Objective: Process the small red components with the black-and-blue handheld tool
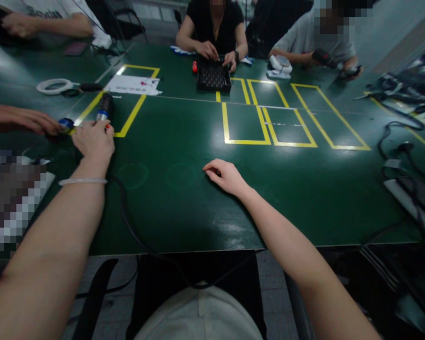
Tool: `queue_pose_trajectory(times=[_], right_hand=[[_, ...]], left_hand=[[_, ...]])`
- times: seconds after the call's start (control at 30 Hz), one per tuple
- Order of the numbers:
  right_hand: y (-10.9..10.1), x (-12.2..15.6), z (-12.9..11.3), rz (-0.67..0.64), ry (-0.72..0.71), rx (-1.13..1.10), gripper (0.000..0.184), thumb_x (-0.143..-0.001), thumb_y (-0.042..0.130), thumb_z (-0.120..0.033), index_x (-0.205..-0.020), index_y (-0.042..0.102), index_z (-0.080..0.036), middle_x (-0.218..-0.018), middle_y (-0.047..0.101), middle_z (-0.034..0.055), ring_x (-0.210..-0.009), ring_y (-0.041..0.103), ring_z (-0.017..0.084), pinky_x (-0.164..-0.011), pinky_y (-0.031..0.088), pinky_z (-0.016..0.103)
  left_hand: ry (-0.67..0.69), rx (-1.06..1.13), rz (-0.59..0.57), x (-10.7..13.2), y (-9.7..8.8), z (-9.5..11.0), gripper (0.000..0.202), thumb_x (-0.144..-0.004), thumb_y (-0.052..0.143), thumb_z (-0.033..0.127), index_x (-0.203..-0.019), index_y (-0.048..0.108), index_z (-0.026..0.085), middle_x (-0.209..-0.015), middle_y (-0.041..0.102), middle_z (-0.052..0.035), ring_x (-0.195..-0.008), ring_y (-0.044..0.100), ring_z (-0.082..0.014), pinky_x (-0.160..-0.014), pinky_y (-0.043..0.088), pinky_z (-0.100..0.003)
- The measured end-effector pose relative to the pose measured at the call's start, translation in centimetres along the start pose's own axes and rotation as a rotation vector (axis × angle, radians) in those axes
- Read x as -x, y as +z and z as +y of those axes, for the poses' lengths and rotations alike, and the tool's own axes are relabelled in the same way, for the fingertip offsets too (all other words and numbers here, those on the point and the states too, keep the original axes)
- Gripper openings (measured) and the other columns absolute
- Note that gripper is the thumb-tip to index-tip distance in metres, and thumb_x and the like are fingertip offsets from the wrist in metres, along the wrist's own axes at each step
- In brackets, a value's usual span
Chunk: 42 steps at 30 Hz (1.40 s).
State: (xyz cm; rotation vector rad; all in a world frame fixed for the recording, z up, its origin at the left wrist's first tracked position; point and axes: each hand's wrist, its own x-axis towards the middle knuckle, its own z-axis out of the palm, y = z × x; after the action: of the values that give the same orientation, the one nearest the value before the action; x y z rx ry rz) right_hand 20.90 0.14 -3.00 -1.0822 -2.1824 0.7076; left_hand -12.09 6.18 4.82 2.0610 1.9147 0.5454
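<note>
My left hand (93, 140) reaches out to the left over the green table (184, 141), its fingers curled round a dark cylindrical tool (105, 107) with a blue band and an orange tip near my fingers. A white bangle sits on that wrist. My right hand (224, 174) rests on the table at the centre, fingers loosely curled down onto the surface, and it seems to hold nothing. A black cable (127, 217) runs from near my left hand to the table's near edge.
Another person's hand (28, 122) lies at the left beside a blue object (66, 123). Yellow tape rectangles (269, 125) mark the table. A black tray (214, 77) sits before a person opposite. A white ring (53, 86), a paper sheet (133, 85) and cables at the right (403, 151) lie around.
</note>
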Motion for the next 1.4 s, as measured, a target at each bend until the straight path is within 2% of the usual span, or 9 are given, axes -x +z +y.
queue_pose_trajectory(times=[0.13,0.27,0.37,0.47,0.6,0.73,0.93,1.2,1.4], right_hand=[[0.2,0.0,0.2,0.006,-0.005,-0.004,0.016,-0.095,0.054,-0.018,-0.102,0.069,-0.020,-0.099,0.070,0.0056,-0.089,0.063,0.018,-0.081,0.049,0.031],[0.2,-0.1,0.2,0.011,0.001,-0.002,0.016,-0.094,0.055,-0.019,-0.101,0.070,-0.019,-0.096,0.070,0.0058,-0.086,0.063,0.018,-0.078,0.048,0.030],[0.2,-0.1,0.2,0.016,0.004,-0.008,0.016,-0.094,0.056,-0.018,-0.101,0.070,-0.018,-0.095,0.070,0.0057,-0.085,0.063,0.018,-0.076,0.048,0.030],[0.2,0.0,0.2,0.021,0.005,-0.027,0.016,-0.093,0.056,-0.019,-0.101,0.070,-0.020,-0.098,0.071,0.0057,-0.086,0.064,0.018,-0.078,0.049,0.030],[0.3,0.0,0.3,0.054,0.013,-0.105,0.018,-0.093,0.056,-0.022,-0.106,0.068,-0.019,-0.093,0.071,0.0043,-0.080,0.063,0.016,-0.077,0.049,0.029],[0.3,0.1,0.1,0.053,0.030,-0.213,0.022,-0.092,0.057,-0.025,-0.112,0.065,-0.019,-0.090,0.071,0.0018,-0.073,0.060,0.013,-0.072,0.049,0.027],[0.5,0.1,-0.2,-0.009,0.034,-0.328,0.026,-0.089,0.057,-0.025,-0.114,0.060,-0.019,-0.089,0.070,0.0004,-0.068,0.058,0.011,-0.069,0.047,0.026],[0.6,0.3,-0.4,-0.042,0.020,-0.443,0.026,-0.085,0.064,-0.028,-0.109,0.059,-0.019,-0.088,0.069,0.0008,-0.069,0.058,0.010,-0.066,0.046,0.024],[0.7,0.2,-0.4,-0.038,0.029,-0.442,0.018,-0.087,0.064,-0.032,-0.099,0.061,-0.018,-0.083,0.066,0.0000,-0.069,0.056,0.011,-0.066,0.046,0.025]], left_hand=[[0.006,0.017,0.040,-0.5,0.2,-0.6,0.057,-0.095,0.054,0.051,-0.137,0.058,0.012,-0.110,0.060,-0.0016,-0.114,0.036,-0.0203,-0.099,0.025,-0.036],[-0.013,-0.039,0.292,-1.7,1.0,-4.2,0.052,-0.101,0.046,0.038,-0.143,0.054,0.009,-0.128,0.057,-0.0049,-0.119,0.040,-0.0195,-0.107,0.026,-0.036],[0.071,-0.083,0.378,-2.3,2.0,-4.7,0.049,-0.102,0.042,0.033,-0.144,0.055,0.010,-0.134,0.057,-0.0084,-0.119,0.048,-0.0207,-0.108,0.031,-0.036],[0.255,0.003,0.250,-1.7,3.4,-1.6,0.048,-0.102,0.042,0.037,-0.140,0.058,0.012,-0.120,0.067,-0.0100,-0.114,0.057,-0.0225,-0.105,0.038,-0.035],[0.405,0.256,-0.104,1.6,5.2,5.0,0.045,-0.099,0.048,0.043,-0.135,0.051,0.016,-0.093,0.071,-0.0059,-0.090,0.067,-0.0219,-0.084,0.048,-0.032],[0.515,0.317,-0.370,4.9,6.1,8.5,0.031,-0.098,0.051,0.044,-0.117,0.058,0.021,-0.094,0.071,-0.0042,-0.087,0.067,-0.0205,-0.079,0.047,-0.030],[0.499,0.408,-0.444,5.7,6.9,8.1,0.033,-0.098,0.051,0.041,-0.125,0.057,0.023,-0.093,0.068,-0.0040,-0.085,0.065,-0.0194,-0.075,0.047,-0.030],[0.501,0.455,-0.502,5.5,8.1,8.1,0.073,-0.096,0.052,0.038,-0.160,0.022,0.020,-0.092,0.068,-0.0043,-0.086,0.065,-0.0192,-0.077,0.046,-0.031],[0.499,0.491,-0.510,5.4,8.5,7.6,0.068,-0.097,0.053,0.038,-0.158,0.028,0.024,-0.092,0.069,-0.0038,-0.085,0.066,-0.0193,-0.077,0.047,-0.032]])
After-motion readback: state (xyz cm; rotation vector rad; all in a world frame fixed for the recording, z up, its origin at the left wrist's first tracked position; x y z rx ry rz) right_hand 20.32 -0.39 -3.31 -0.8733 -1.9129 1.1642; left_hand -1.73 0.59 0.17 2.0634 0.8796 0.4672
